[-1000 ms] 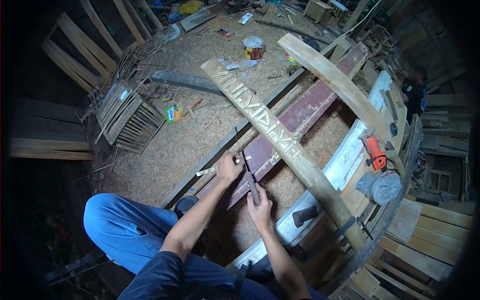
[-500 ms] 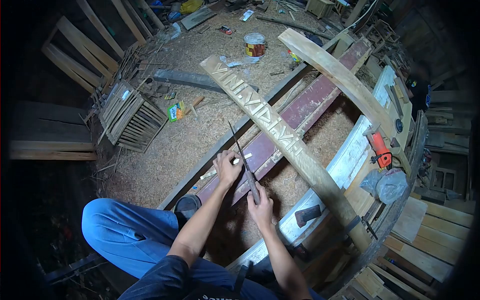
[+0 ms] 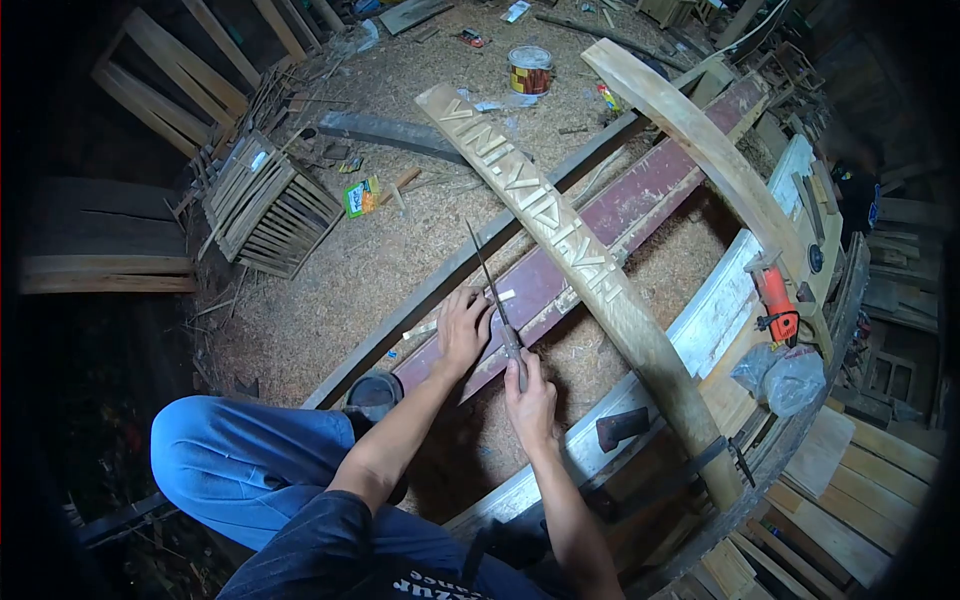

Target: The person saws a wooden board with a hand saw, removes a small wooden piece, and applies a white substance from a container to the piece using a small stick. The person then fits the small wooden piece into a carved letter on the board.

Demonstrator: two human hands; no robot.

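Observation:
My right hand (image 3: 530,395) is closed round the handle of a thin, pointed saw (image 3: 495,290), whose dark blade points up and away to the left. My left hand (image 3: 463,330) lies over the reddish board (image 3: 535,285), with its fingers round a small pale wood strip (image 3: 506,297) that crosses beside the blade. To the right of both hands, a long wooden plank (image 3: 560,240) with raised letter shapes lies slantwise across the red board.
A curved plank (image 3: 700,145) crosses the far end. At the right are an orange power tool (image 3: 775,302), a plastic bag (image 3: 793,380) and a dark hammer-like head (image 3: 622,429). A slatted wooden crate (image 3: 275,215) and a paint can (image 3: 530,72) stand on the shavings.
The view has shifted a little, so most things appear moved slightly. My left hand's fingers lie flatter over the strip; the saw stays in my right hand.

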